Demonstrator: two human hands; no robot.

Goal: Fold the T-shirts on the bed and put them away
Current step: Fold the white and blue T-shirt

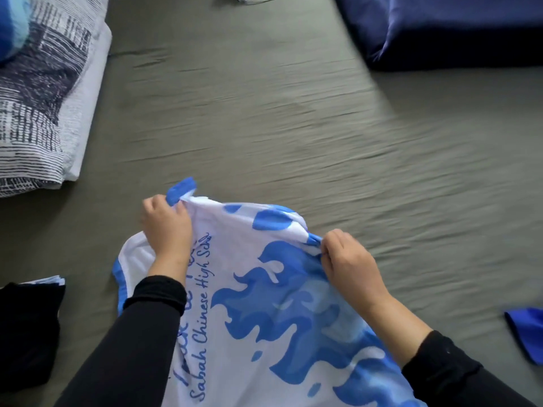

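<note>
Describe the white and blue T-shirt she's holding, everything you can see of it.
The T-shirt is white, thin-looking fabric with blue flame-like shapes, blue trim and blue script that includes "Sabah Chinese High". It lies unfolded and rumpled on the grey-green bed sheet. The left hand and the right hand each pinch its far edge.

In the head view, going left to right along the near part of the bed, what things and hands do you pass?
Dark folded clothes → left hand gripping the white and blue T-shirt → right hand pinching the same shirt → blue garment at the right edge.
</note>
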